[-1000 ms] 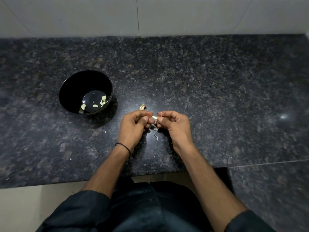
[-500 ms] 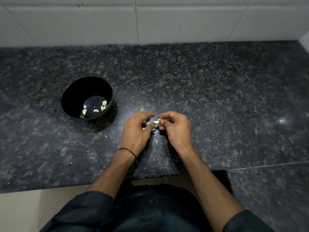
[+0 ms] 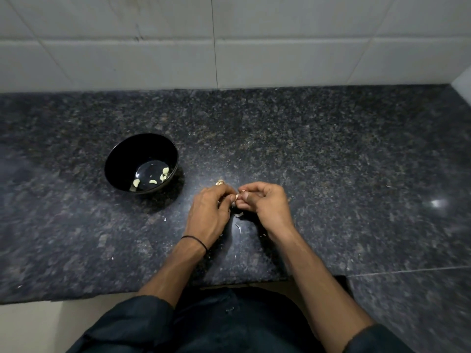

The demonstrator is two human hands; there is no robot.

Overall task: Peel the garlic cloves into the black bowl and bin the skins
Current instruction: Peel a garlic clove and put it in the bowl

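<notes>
1. Pinching a garlic clove (image 3: pixel 237 196) with the left hand (image 3: pixel 209 212), fingers curled in and thumb tip pressed to the clove's left side
2. Gripping the same clove from the other side with the right hand (image 3: pixel 267 207), fingers bent round, thumb and forefinger nipped on it
3. Clove seen only as a pale sliver between the two sets of fingertips, held just above the countertop (image 3: pixel 331 161), near its front edge
4. Upright on the countertop, to the left of the hands and apart from them: the black bowl (image 3: pixel 119 159), with several peeled cloves (image 3: pixel 136 182) lying loose on its bottom
5. Just behind the left hand's knuckles, on the countertop: another clove in its skin (image 3: pixel 220 182), partly hidden
6. Under and between the hands: thin pale skin scraps (image 3: pixel 238 214), with smaller flecks near both wrists
7. Round the left wrist: a thin black band (image 3: pixel 195 239)
8. Behind the countertop: a white tiled wall (image 3: pixel 280 47)
</notes>
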